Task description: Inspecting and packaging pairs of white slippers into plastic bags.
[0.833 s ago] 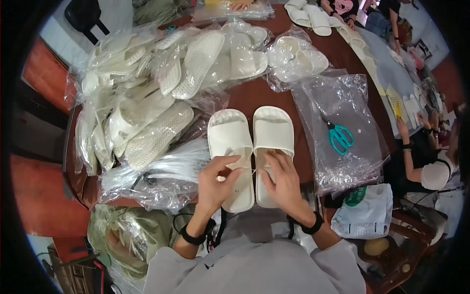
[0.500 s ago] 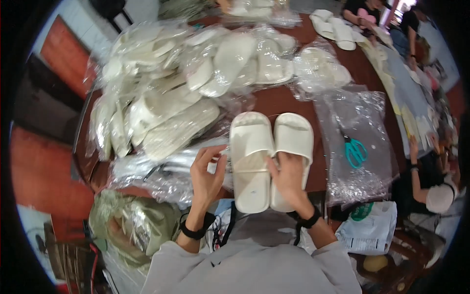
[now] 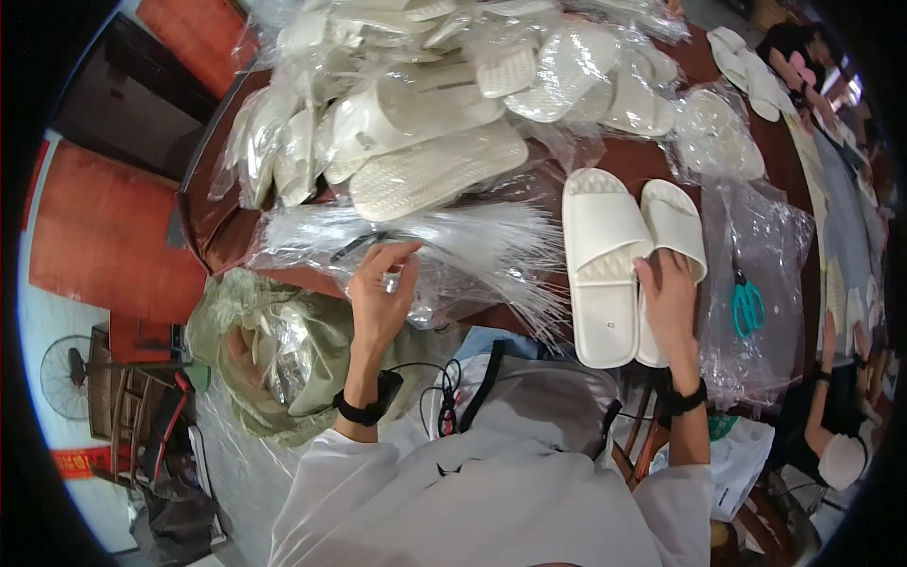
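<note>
A pair of white slides lies side by side on the brown table, toes pointing away from me: the left slipper and the right slipper. My right hand is over the right slipper, fingers reaching in at its strap and thumb against the inner edge of the left one. To the left, my left hand is empty, with thumb and index finger curved apart. It hovers at the near edge of a bundle of thin white plastic strips, partly inside clear wrapping.
Bagged white slippers are heaped at the back. Teal-handled scissors lie on clear plastic bags at right. A green sack stands below the table's left edge. Several people work at the right, one in a black shirt.
My view has swung left, so the table's things sit farther right in the picture. My left hand has come nearer the white strips; my right hand stays at the right slipper.
</note>
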The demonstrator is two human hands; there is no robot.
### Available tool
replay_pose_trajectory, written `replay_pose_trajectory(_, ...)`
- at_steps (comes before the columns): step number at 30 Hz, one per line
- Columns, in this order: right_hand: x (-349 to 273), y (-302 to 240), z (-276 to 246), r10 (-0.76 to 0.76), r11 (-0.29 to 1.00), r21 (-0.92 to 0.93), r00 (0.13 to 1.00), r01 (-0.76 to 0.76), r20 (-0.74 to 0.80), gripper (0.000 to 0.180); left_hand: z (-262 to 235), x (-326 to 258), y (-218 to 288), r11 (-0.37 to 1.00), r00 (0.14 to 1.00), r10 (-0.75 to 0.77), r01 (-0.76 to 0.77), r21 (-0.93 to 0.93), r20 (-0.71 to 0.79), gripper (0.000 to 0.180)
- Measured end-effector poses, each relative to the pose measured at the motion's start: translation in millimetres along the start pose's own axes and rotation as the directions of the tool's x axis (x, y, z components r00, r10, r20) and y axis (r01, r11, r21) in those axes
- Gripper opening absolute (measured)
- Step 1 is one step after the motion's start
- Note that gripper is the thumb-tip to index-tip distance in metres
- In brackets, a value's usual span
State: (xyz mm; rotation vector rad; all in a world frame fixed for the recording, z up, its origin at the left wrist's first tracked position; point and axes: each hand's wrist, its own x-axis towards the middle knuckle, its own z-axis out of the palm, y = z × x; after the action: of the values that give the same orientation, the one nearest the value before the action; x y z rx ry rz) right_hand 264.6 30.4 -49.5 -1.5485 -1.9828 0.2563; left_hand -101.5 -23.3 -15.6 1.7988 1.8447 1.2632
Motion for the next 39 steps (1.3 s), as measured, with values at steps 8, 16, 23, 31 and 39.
replay_pose_trajectory(8, -31.9, -96.3, -20.1, -0.001, 0.992, 0.125, 0.999, -0.006, 0.053, 0.016, -21.4, -23.0, -17.6, 0.999, 0.98, -0.047, 0.05, 0.009, -0.193, 0.022)
replay_pose_trajectory(16, -11.0, -182.4, 69.5, -0.384, 0.914, 0.182, 0.918, 0.363, 0.095, 0.03, -14.1, -22.7, -14.2, 1.0, 0.979, -0.005, 0.007, 0.008, -0.203, 0.023)
replay_pose_trajectory(23, -2.1, -169.0, 102.8, -0.429, 0.878, 0.265, 0.901, 0.398, 0.069, 0.024, -12.8, -25.1, -6.6, 0.999, 0.987, -0.016, 0.009, -0.038, -0.163, 0.023)
replay_pose_trajectory(31, -24.7, -149.4, 18.4, -0.29, 0.805, 0.536, 0.957, 0.254, -0.019, 0.021, 10.9, -33.1, 22.2, 0.641, 0.77, -0.162, 0.558, -0.528, 0.618, 0.037)
replay_pose_trajectory(39, -86.8, -99.9, -36.3, -0.053, 0.639, 0.757, 0.974, -0.136, 0.22, 0.011, 60.0, 2.2, 67.4, 0.012, 0.49, 0.045, 0.871, -0.491, 0.871, 0.037)
